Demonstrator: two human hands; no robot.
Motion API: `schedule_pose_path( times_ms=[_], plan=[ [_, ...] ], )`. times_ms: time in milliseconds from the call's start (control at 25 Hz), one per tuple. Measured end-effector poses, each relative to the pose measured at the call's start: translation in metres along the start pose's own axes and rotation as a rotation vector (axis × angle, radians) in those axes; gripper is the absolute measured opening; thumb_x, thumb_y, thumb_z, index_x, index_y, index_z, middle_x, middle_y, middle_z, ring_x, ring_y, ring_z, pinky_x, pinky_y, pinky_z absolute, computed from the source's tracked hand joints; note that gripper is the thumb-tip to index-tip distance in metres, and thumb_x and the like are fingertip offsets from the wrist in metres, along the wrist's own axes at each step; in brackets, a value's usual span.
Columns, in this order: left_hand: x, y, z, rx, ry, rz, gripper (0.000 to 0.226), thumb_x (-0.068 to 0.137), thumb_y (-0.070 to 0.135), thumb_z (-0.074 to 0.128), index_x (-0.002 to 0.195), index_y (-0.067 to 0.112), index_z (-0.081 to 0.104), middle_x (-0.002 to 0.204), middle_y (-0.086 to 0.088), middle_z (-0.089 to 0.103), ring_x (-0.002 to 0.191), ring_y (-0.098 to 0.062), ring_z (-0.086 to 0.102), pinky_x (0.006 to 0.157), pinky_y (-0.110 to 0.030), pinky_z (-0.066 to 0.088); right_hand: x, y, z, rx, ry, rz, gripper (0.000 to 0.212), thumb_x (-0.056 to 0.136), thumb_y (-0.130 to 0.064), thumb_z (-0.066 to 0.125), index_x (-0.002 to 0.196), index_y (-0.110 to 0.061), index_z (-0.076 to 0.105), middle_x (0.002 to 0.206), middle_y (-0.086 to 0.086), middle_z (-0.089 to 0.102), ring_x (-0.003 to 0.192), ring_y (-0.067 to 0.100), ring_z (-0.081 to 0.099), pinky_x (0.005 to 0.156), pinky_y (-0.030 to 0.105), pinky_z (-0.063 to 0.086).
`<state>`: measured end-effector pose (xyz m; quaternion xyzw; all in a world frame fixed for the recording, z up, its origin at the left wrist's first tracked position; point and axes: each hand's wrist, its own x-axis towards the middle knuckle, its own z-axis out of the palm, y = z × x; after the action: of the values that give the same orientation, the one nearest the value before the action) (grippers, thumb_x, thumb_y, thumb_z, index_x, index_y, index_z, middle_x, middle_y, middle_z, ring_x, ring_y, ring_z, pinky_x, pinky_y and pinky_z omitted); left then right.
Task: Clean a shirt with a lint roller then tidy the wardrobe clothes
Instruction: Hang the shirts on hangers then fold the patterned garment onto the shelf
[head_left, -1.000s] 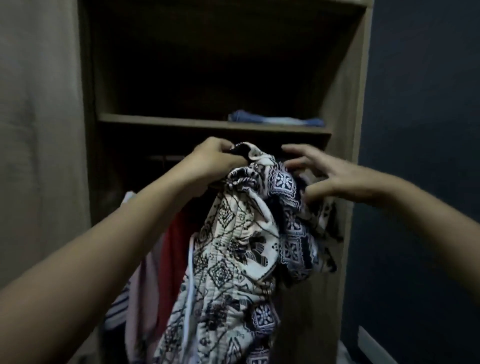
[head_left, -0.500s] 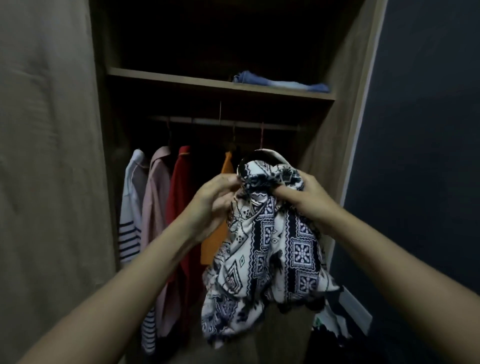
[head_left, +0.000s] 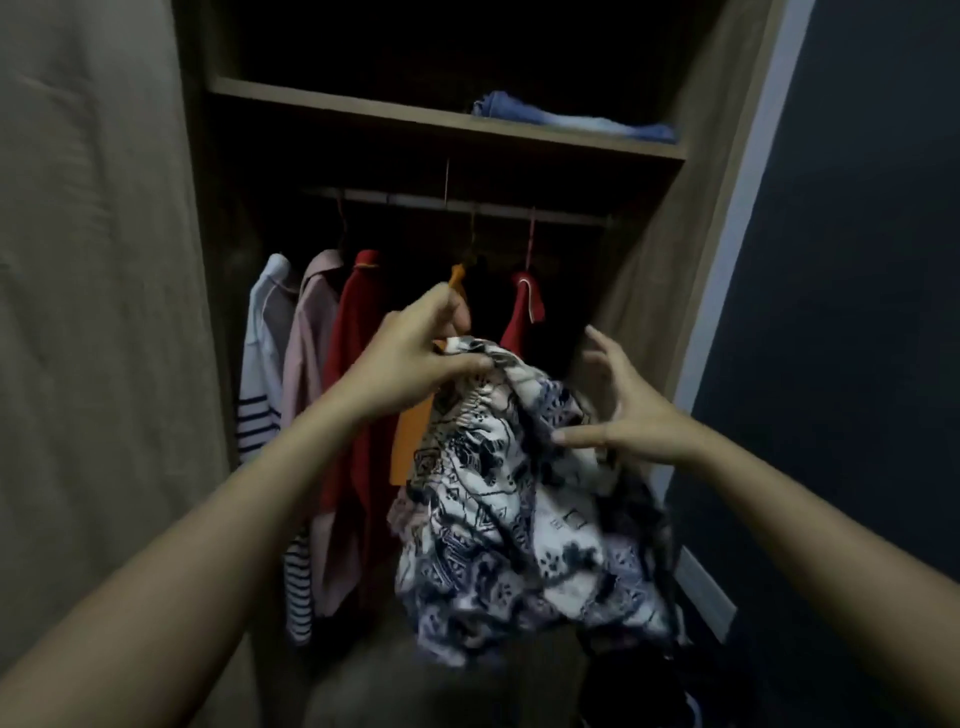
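A person stands at an open wardrobe (head_left: 727, 171), holding a black-and-white patterned garment (head_left: 498, 509) in front of the hanging rail (head_left: 457, 203). The left hand (head_left: 415, 369) has its grip clamped on the gathered top edge of the cloth, which bears the weight and lets the rest hang free below, probably so it can be sorted for hanging or folding. The right hand (head_left: 618, 410) is spread with fingers apart at the garment's 3 o'clock side, its thumb touching the fabric but gripping nothing, apparently seeking a second hold. Behind, at 10 o'clock from the garment, hang a striped shirt (head_left: 260, 395), a pink shirt (head_left: 306, 364) and a red top (head_left: 353, 374); an orange garment (head_left: 413, 441) hangs just behind the left hand. Folded blue jeans (head_left: 566, 117) lie on the shelf (head_left: 363, 111) at 12 o'clock. No lint roller is visible.
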<state>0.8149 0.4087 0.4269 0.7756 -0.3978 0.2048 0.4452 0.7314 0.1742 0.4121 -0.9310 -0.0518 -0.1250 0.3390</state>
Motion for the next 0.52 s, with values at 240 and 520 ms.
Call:
schedule_pose_path(
  times_ms=[240,520],
  plan=[
    [0.016,0.023,0.029,-0.087,-0.100,-0.034,0.046,0.073,0.031,0.078,0.095,0.017,0.041,0.080,-0.002,0.065,0.066,-0.009,0.060,0.060,-0.022,0.049,0.016,-0.013,0.023,0.222,-0.058,-0.186,0.055,0.079,-0.025,0.072,0.129,-0.019,0.050,0.122,0.000,0.063,0.111,0.009,0.061,0.098,0.031,0.048],
    [-0.043,-0.062,0.024,-0.206,-0.587,-0.258,0.051,0.072,0.038,0.078,0.114,0.015,0.061,0.112,0.000,0.067,0.101,-0.010,0.064,0.089,-0.029,0.053,0.028,-0.023,0.018,0.668,0.011,-0.163,0.020,0.088,-0.002,0.054,0.097,-0.020,0.058,0.077,-0.012,0.073,0.075,0.000,0.068,0.067,0.015,0.053]
  ],
)
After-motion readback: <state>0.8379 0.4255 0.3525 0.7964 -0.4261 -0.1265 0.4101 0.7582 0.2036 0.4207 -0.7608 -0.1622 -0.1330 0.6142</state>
